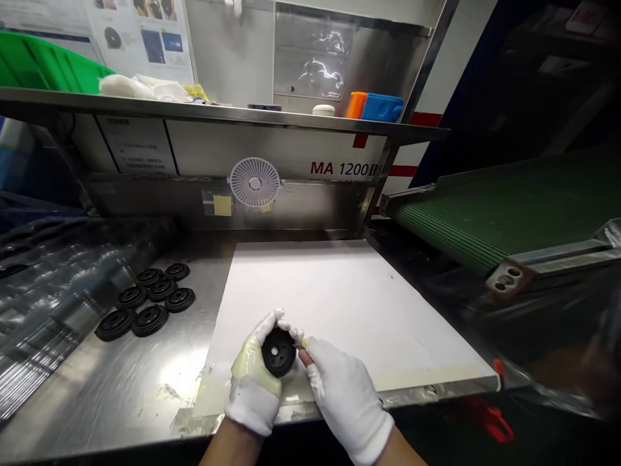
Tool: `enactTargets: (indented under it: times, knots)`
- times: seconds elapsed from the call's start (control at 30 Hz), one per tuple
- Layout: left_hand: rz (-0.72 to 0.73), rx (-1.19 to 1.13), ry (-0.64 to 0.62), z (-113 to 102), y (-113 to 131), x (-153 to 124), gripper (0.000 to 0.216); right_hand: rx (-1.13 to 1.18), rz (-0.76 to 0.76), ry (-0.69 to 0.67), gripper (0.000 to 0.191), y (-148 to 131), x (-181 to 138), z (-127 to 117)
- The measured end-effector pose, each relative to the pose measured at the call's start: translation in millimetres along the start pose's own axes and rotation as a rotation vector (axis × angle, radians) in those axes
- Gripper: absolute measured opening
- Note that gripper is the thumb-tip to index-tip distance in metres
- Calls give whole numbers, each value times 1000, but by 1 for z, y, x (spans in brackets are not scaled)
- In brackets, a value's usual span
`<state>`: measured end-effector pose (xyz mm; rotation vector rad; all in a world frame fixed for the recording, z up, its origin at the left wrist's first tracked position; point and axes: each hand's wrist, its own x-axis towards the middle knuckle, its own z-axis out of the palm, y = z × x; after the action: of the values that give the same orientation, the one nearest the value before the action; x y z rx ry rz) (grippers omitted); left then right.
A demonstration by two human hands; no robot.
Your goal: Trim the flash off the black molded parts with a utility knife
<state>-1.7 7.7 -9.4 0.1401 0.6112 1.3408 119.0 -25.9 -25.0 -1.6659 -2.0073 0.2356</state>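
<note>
Bracing the black wheel over the white sheet with my left hand, fingers wrapped round it, I'd guide the right hand, fingers pinching what looks like a thin tool, lightly along the rim.

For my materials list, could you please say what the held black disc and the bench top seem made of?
The black disc looks like matte plastic or rubber, being dark and dull. The bench top looks like satin metal, perhaps steel, grey with glare.
</note>
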Motion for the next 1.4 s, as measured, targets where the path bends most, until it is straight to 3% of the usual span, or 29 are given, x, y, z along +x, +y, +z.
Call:
enactTargets:
  times: [0.47, 0.63, 0.73, 1.0, 1.13, 1.27, 1.4]
  knots:
    - [207, -87, -3, 4, -7, 9, 9, 57, 12, 64, 25, -15, -17, 25]
    - [49, 124, -47, 0, 4, 4, 32, 44, 11, 50, 25, -11, -14, 21]
    - [25, 82, -84, -2, 6, 3, 28, 27, 44, 40, 26, -6, -11, 18]
    - [153, -44, -18, -1, -3, 11, 9, 31, 51, 87, 24, -15, -17, 30]
    - [260, -21, 20, -2, -2, 9, 17, 41, 29, 101, 25, -22, -20, 35]
    - [112, 122, -16, -4, 5, 4, 34, 72, 17, 91, 25, -16, -17, 30]
    - [68, 43, -59, -3, 7, 6, 22, 52, 50, 112, 29, -7, -14, 29]
